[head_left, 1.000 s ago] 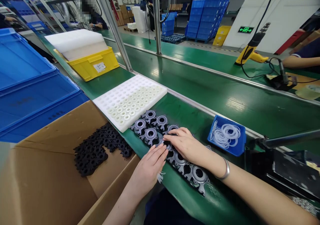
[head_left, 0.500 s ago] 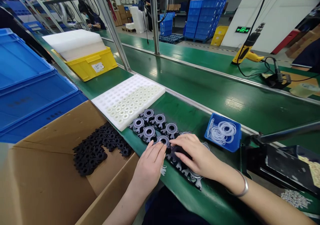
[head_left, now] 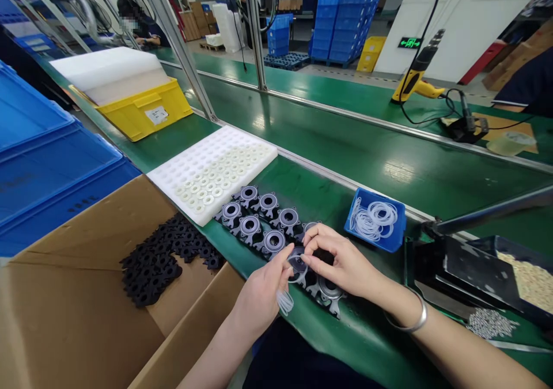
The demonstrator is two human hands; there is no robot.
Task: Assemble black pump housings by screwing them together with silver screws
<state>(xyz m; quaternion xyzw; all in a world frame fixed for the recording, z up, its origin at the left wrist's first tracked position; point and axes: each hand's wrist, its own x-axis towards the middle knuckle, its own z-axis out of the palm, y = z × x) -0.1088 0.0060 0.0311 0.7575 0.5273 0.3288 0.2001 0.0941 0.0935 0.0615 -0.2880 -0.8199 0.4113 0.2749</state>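
Observation:
Several black housings (head_left: 274,241) with round centres stand in two rows on the green bench, pale rings around the centres of some. Over the near row, a thin translucent white ring (head_left: 295,281) is pinched between my left hand (head_left: 261,291) and my right hand (head_left: 343,259). A bunch of similar rings (head_left: 285,302) hangs from under the curled fingers of my left hand. The fingertips of my right hand are at the ring's right side; that hand partly hides the housings beneath it.
A blue tray (head_left: 401,227) of white rings stands right of the housings. At the left are a white foam tray (head_left: 181,161) with pale round pieces and a cardboard box (head_left: 56,297) of black parts. A black fixture (head_left: 466,279) and loose small metal pieces (head_left: 492,323) lie far right.
My hands have drawn back from the housing they covered, which now shows. A ring is visible between my fingertips over a nearer housing. The view has shifted slightly.

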